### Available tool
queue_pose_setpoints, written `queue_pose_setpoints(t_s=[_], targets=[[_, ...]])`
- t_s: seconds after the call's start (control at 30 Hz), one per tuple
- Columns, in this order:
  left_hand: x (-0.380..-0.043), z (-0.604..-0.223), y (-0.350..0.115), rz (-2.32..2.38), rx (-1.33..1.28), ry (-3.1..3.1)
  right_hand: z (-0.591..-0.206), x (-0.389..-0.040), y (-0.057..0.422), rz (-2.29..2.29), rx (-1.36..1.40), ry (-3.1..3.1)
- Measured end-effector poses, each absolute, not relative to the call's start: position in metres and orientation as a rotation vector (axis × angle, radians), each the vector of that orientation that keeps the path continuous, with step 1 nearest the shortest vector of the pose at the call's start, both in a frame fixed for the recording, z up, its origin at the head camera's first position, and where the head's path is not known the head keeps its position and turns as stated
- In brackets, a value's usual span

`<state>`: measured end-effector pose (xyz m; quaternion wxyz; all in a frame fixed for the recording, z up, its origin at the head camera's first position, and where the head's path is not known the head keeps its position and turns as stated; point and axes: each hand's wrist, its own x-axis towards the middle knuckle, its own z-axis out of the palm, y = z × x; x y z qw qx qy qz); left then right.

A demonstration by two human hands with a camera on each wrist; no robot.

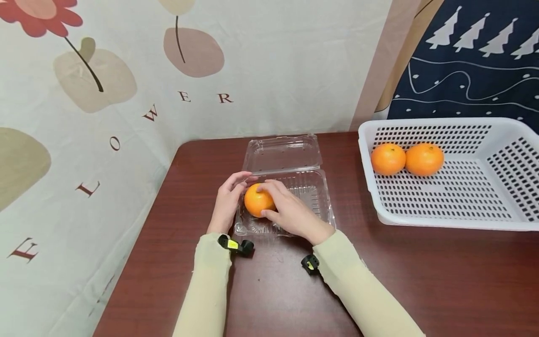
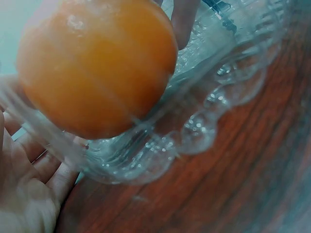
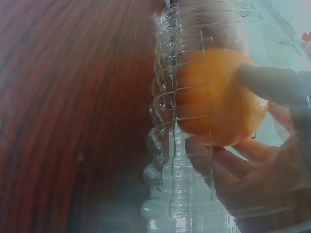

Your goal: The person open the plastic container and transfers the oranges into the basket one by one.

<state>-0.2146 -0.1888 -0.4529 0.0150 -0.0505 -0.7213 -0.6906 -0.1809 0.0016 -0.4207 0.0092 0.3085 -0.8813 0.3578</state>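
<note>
An orange [image 1: 258,200] sits at the left end of a clear plastic clamshell box [image 1: 309,196] in the head view. My right hand [image 1: 294,213] reaches over the box and holds the orange, thumb on the near side and fingers over the top and far side. In the right wrist view, the thumb and fingers [image 3: 267,87] show around the fruit through the clear wall. My left hand [image 1: 227,201] is at the box's left side. Its extended fingers lie along the outside of the wall in the left wrist view, close to the orange [image 2: 97,68].
The box's lid [image 1: 282,153] lies folded back toward the wall cloth. To the right stands a white plastic basket [image 1: 446,222] with two oranges [image 1: 388,159] in its far left corner. The brown table [image 1: 168,224] ends at the left beside the hanging cloth [image 1: 105,164].
</note>
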Motion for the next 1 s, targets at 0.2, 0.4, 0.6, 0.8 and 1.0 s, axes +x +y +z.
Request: queue_pose_setpoints(t_s=[0.2, 0.4, 0.6, 0.8, 1.0], targets=[[-0.2149, -0.4534, -0.1886, -2.150, -0.160, -2.245, -0.4210, -0.1816, 0.0019, 1.114, 0.960, -2.766], [-0.2152, -0.4545, -0.1884, -2.150, -0.168, -2.240, -0.4210, -0.1816, 0.0015, 1.119, 0.953, -2.789], [-0.2148, -0.4551, -0.1880, -2.144, -0.161, -2.247, -0.4210, -0.1812, 0.0015, 1.107, 0.940, -2.799], [-0.2154, -0.4549, -0.1877, -2.152, -0.179, -2.241, -0.4207, -0.1811, 0.0025, 1.091, 0.939, -2.789], [-0.2152, -0.4536, -0.1874, -2.162, -0.184, -2.239, -0.4212, -0.1823, 0.0035, 1.046, 0.990, -2.748]])
